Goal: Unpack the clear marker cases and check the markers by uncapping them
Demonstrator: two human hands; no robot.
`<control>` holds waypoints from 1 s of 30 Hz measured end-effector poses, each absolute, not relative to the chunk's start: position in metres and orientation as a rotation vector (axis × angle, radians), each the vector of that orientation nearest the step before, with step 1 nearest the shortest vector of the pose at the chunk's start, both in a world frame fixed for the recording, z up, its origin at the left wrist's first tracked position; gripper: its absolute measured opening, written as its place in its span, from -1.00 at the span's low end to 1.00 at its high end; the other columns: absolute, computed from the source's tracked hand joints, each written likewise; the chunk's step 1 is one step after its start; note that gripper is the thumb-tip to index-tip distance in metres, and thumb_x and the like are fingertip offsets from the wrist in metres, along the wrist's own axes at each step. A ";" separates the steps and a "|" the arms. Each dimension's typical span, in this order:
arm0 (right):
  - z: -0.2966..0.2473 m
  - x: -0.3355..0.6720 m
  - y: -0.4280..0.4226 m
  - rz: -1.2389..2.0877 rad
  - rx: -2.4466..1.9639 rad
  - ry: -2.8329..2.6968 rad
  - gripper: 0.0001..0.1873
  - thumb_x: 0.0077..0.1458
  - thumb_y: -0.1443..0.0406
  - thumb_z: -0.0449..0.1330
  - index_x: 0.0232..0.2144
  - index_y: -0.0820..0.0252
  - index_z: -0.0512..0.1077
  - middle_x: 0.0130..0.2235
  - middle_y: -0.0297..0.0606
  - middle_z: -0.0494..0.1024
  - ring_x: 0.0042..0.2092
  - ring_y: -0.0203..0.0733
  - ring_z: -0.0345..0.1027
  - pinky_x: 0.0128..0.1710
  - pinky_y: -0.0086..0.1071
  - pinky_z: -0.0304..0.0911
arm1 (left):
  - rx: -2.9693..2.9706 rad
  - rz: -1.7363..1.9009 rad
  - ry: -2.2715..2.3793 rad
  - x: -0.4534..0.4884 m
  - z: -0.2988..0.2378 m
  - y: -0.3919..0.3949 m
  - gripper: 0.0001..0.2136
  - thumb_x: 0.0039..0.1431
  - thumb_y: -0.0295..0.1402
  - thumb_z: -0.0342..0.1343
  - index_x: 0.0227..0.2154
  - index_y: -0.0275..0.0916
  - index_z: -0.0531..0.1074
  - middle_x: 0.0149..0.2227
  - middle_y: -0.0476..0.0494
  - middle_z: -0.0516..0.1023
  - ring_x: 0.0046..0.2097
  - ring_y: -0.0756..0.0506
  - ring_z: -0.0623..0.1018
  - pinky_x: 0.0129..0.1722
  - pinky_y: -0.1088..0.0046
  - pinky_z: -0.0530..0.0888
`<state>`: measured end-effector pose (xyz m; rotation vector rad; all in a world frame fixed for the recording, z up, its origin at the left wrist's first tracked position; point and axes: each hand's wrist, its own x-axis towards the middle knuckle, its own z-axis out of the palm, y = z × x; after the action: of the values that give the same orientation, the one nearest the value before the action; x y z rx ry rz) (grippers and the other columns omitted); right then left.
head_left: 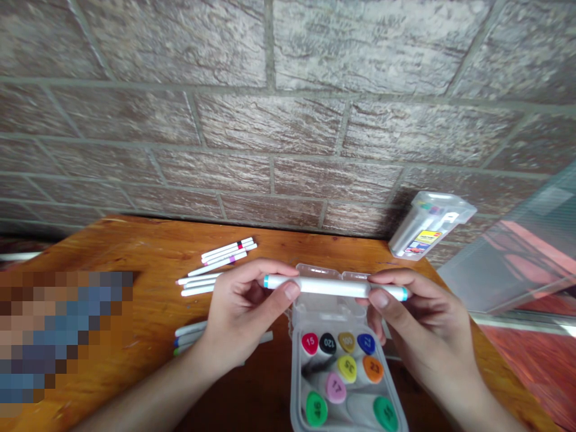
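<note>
Both of my hands hold one white marker (335,287) level above an open clear marker case (299,366). The marker has a teal band at each end. My left hand (240,312) pinches its left end between thumb and fingers. My right hand (416,318) pinches the right end the same way. The case under it holds several markers standing upright, their coloured numbered caps showing: red, black, tan, blue, yellow, orange, pink and green.
Several white markers (222,255) lie loose on the wooden table (135,252) left of my hands, more under my left wrist (191,336). A clear lidded marker box (427,228) leans at the brick wall, back right. The table's right edge drops to a red floor.
</note>
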<state>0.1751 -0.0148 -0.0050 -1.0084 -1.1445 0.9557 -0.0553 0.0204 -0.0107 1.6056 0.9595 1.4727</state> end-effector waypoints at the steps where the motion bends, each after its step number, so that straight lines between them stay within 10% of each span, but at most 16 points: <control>1: -0.006 0.176 -0.014 0.963 -0.983 -1.163 -0.82 0.15 0.17 0.49 -0.25 0.09 0.65 -0.62 -0.38 0.55 -0.66 -0.32 0.33 -0.66 -0.50 0.33 | 1.593 1.457 0.953 -0.056 -0.012 0.020 -0.90 0.20 -0.34 0.37 -0.28 -0.25 0.69 -0.56 -0.03 0.55 -0.61 0.07 0.35 -0.65 0.60 0.26; 17: -0.005 0.176 -0.015 0.970 -1.016 -1.170 -0.81 0.10 0.16 0.52 -0.28 0.04 0.64 -0.63 -0.43 0.55 -0.67 -0.33 0.34 -0.66 -0.52 0.33 | 1.670 1.585 0.914 -0.051 -0.005 0.023 -0.87 0.04 -0.54 0.42 -0.35 -0.21 0.67 -0.45 -0.02 0.70 -0.45 0.03 0.59 -0.45 0.65 0.49; 30: -0.004 0.174 -0.016 1.027 -0.988 -1.109 -0.84 0.13 0.16 0.50 -0.26 0.03 0.66 -0.64 -0.42 0.53 -0.65 -0.39 0.32 -0.61 -0.59 0.30 | 1.614 1.511 0.874 -0.053 -0.008 0.021 -0.95 0.17 -0.47 0.36 -0.30 -0.23 0.66 -0.48 -0.01 0.62 -0.56 0.09 0.39 -0.61 0.65 0.31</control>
<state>0.1737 -0.0163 -0.0038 -0.9879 -1.1088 1.0266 -0.0528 0.0210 -0.0079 1.6144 0.8741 1.5114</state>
